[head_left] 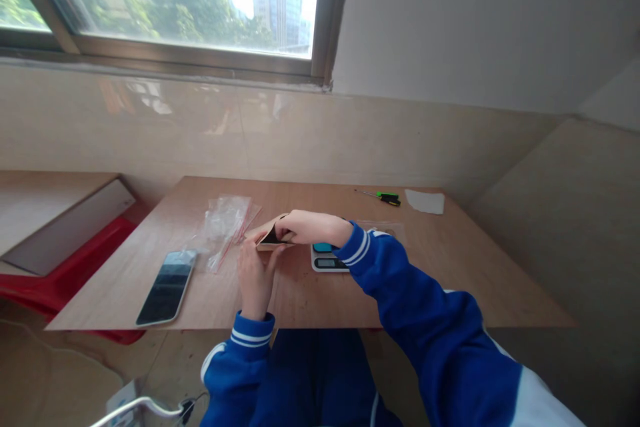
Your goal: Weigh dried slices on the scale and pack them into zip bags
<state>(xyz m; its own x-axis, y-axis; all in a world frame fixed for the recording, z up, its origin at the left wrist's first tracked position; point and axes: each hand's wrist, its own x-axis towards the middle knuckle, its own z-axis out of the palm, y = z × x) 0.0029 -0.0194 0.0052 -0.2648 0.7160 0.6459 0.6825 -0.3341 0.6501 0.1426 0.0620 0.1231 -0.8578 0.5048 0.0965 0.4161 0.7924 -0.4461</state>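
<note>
My left hand grips a small tan paper bag from the near side, its thumb along the lower edge. The bag is tilted, and its open mouth shows a dark inside. My right hand reaches across from the right with curled fingers in the bag's mouth; the fingertips and whatever they pinch are hidden. Under my right wrist sits a small white digital scale with a grey display and a blue top, partly covered by my sleeve.
Clear plastic zip bags lie left of my hands, near a phone. Farther back are a green and black screwdriver pair and a white paper piece. A clear bag lies behind my right sleeve. The wooden table ends close to my lap.
</note>
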